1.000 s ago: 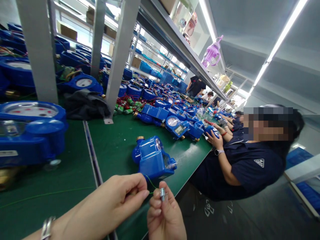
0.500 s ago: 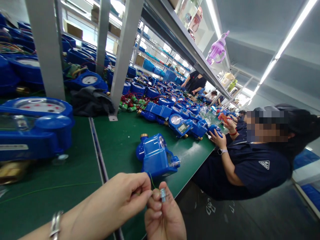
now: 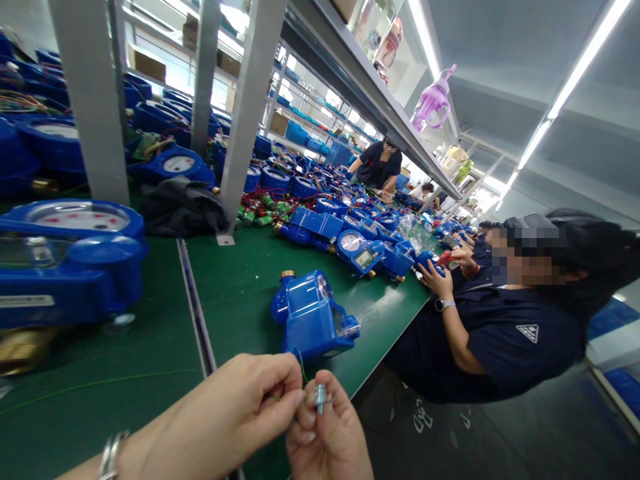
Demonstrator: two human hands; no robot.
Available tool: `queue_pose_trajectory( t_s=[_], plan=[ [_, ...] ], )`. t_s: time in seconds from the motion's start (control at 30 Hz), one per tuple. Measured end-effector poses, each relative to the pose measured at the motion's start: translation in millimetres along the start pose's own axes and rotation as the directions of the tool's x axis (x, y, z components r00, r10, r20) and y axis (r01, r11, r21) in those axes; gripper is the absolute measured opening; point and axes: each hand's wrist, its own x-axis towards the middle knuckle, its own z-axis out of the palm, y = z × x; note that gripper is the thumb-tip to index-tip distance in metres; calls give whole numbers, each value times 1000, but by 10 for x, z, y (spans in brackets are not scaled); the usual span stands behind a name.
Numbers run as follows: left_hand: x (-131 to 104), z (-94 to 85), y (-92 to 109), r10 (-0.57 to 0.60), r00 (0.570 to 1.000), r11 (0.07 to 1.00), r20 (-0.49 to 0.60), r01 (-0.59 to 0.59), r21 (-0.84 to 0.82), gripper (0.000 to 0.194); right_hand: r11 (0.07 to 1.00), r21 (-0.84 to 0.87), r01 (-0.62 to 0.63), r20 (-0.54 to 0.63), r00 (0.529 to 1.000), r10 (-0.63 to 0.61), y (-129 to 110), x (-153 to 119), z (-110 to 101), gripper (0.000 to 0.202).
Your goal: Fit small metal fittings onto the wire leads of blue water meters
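Observation:
My left hand [image 3: 245, 407], a bracelet at its wrist, has thumb and forefinger pinched on a thin green wire [image 3: 302, 367]. The wire runs up by the near side of a blue water meter [image 3: 313, 320] lying on the green bench. Touching the left fingertips is my right hand [image 3: 330, 430], closed around a small clear, bluish wire seal [image 3: 320, 399] between thumb and fingers. Whether the wire passes through the seal is hidden by the fingers. The meter has a brass-threaded end and a clear-covered part facing right; neither hand grips it.
Another blue meter [image 3: 70, 260] stands close at left, with a loose green wire [image 3: 100, 383] before it. Grey posts [image 3: 253, 113] rise behind a dark cloth [image 3: 183, 207]. Several meters [image 3: 360, 250] crowd farther along. A co-worker [image 3: 490, 333] sits at right, handling a meter.
The seal has shifted slightly left and turned more upright in my right fingers. Both hands sit slightly lower. A person at the far end has leaned into view.

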Motion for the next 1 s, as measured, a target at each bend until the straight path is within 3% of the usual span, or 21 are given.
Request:
queue_pose_trajectory(
  t_s=[0.13,0.27,0.53,0.73,0.83,1.0],
  plan=[
    [29,36,-109,36,999,998,-16,-35,48,28,986,-109,125,-16,992,-128,54,15,-28,38],
    [39,73,-200,57,998,997,-18,-56,48,29,984,-137,112,-36,992,-118,49,28,-29,34],
    [23,38,-96,23,1000,998,4,-23,62,23,967,-200,157,-47,984,-170,60,23,-54,36],
    [21,86,-206,59,998,994,-16,-57,92,24,920,-272,281,-9,956,-294,100,33,-73,28],
    [9,71,-169,48,999,997,8,-48,67,27,924,-263,279,14,958,-286,124,44,-97,27],
    [12,44,-72,31,999,997,18,-30,-75,27,971,-150,187,-75,977,-200,193,60,-146,29]
  ],
)
